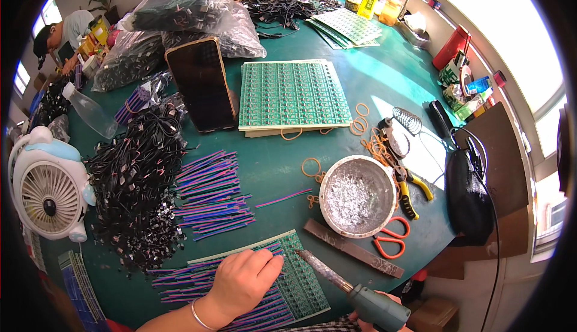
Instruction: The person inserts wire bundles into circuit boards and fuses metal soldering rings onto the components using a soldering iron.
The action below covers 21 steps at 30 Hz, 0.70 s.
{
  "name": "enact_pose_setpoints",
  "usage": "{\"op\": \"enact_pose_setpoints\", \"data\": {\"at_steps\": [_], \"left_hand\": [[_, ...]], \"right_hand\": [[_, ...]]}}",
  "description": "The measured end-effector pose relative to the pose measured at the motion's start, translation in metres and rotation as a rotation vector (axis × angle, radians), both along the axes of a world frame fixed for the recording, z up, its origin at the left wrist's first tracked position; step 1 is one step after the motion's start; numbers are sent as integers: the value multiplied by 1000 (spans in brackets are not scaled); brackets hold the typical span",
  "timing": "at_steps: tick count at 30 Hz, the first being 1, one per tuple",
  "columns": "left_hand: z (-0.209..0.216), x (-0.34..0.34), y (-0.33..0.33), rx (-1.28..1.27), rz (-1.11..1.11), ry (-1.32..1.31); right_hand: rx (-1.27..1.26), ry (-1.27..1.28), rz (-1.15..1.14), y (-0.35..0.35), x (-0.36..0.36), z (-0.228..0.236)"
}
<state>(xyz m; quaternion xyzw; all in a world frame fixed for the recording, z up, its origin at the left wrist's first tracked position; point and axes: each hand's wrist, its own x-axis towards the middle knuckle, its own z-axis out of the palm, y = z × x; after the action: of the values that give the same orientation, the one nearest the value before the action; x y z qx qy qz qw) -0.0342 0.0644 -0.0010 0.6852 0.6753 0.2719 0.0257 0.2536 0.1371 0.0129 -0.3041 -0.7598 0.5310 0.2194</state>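
Note:
My left hand, with a bangle at the wrist, is closed in a pinch over the green circuit board panel at the table's near edge. Its fingertips are on a thin purple-and-blue wire; the grip is partly hidden. Many such wires lie across the panel in rows, their ends on the board. In my right hand is a soldering iron with a green handle. The iron's tip points up and left, close to the panel's upper right edge and a little right of my left fingertips.
A metal bowl of silvery flakes stands beside a flat bar, orange-handled scissors and yellow-black pliers. Loose wires, black cables, a fan, a phone and stacked panels surround them. Other people work beyond.

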Motion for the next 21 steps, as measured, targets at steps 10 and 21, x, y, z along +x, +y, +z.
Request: {"op": "enact_pose_setpoints", "data": {"at_steps": [10, 21], "left_hand": [[-1, -1, 0, 8, 8, -48], [-3, -2, 0, 12, -4, -44]], "right_hand": [[145, -78, 19, -1, -12, 13], [8, -56, 15, -3, -14, 15]]}}
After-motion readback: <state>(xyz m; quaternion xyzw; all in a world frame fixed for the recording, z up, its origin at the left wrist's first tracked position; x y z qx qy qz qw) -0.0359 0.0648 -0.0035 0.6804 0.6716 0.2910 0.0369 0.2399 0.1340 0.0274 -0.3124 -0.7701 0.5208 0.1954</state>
